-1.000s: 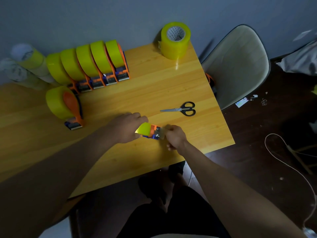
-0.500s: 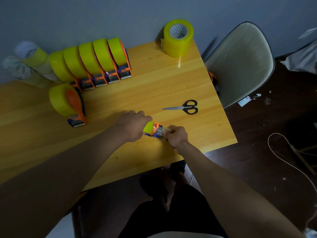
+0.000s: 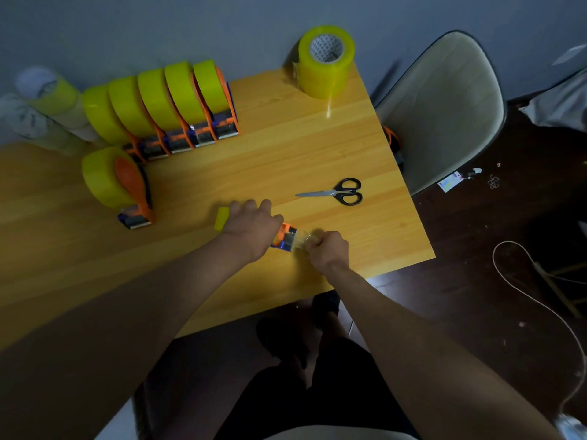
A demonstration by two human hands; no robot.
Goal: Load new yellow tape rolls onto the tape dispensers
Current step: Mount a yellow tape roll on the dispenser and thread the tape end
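Left hand (image 3: 251,228) clamps dispenser (image 3: 284,238) and roll; right hand (image 3: 327,249) pinches tape end (image 3: 301,241). I'd rate film thin, sticky, tear-prone; pull near blade.

No writing or number can be read anywhere. The card (image 3: 449,183) on the floor shows colour only. Its print is too small.

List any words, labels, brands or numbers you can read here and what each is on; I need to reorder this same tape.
No text can be read anywhere.
Core of the upright tape roll: a printed pattern, too blurred to read.
Small card on the floor: coloured print, too small to read.
Dispenser held by the left hand and right hand: no visible label.
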